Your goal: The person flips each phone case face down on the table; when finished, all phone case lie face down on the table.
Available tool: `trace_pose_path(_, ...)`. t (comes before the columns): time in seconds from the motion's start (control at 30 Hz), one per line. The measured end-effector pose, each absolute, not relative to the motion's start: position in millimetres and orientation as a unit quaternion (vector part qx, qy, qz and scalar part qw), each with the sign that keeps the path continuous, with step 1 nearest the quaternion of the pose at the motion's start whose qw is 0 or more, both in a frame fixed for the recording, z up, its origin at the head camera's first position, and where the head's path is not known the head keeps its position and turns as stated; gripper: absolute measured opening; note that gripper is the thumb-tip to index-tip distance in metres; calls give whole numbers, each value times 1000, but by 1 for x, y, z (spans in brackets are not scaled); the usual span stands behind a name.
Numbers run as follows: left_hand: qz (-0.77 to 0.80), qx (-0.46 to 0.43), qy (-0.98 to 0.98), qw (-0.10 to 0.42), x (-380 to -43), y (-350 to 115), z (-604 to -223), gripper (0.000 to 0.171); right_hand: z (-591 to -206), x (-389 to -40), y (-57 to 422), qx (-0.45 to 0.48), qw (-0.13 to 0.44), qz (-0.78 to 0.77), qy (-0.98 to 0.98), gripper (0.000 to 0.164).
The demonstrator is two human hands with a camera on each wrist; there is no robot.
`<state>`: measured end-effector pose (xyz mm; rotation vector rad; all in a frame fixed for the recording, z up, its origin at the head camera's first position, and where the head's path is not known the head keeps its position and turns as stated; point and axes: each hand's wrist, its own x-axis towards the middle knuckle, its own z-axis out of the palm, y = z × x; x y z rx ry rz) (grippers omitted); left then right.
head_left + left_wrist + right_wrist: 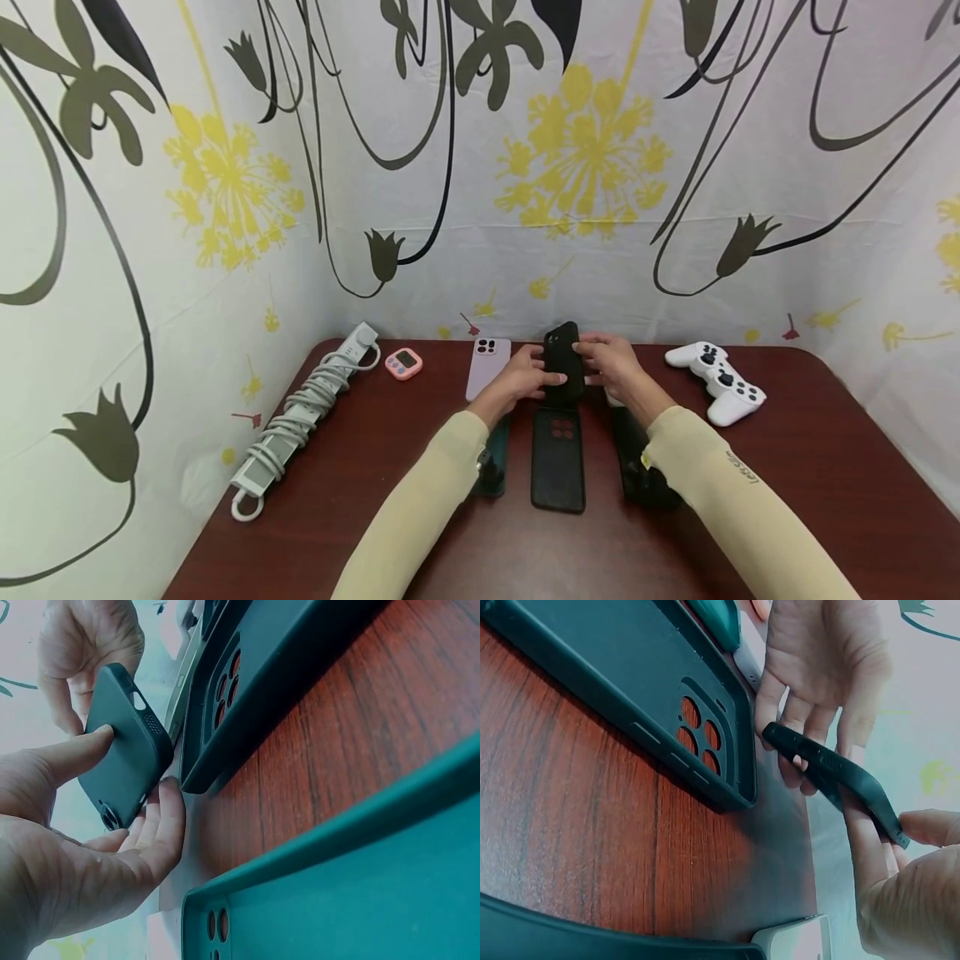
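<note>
A small black phone case (562, 364) is held up between both hands at the back of the table. My left hand (517, 375) grips its left side, thumb pressed on the flat back and fingers beneath, as the left wrist view shows. My right hand (611, 364) pinches the opposite edge between thumb and fingers, seen in the right wrist view. The case is tilted, its camera cut-out (110, 817) near one corner. Just in front lies a larger black phone case (557, 475), open side up, with several round camera holes. A teal phone case (360, 877) lies under my left forearm.
A lilac phone-shaped item (483, 367) lies left of the hands. Further left are a pink timer (403, 364) and a power strip (288, 425) wrapped in its cord. At right sits a white game controller (720, 383). Dark items (641, 471) lie partly hidden under the right forearm.
</note>
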<state>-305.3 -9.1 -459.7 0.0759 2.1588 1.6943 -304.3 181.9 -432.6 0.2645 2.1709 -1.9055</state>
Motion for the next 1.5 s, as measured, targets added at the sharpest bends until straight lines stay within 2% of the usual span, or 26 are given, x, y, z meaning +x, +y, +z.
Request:
trace_pose_path(0.7,518,34,842,147,-308,-8,-458,76,-459,-314,188,99,142,-615,770,50)
trace_pose_path(0.87,457,50,879,124,-310,-3,-458,77,-464,-314,184,82,113,-579,803,54)
trace_pose_path(1.13,370,83,922,78,-313,0,-459,75,-463,-316,175,54,64,-469,879,52)
trace_pose_path(1.27,325,90,940,59,-312,-1,-460,75,-462,-318,172,37,52,-416,907,46)
trace_pose_path(1.4,309,81,946,54,-313,-2,-459,74,-464,-322,170,18,35,-367,930,34)
trace_pose_path(1.5,308,74,947,60,-313,-3,-457,75,-466,-323,168,6,31,-346,938,35)
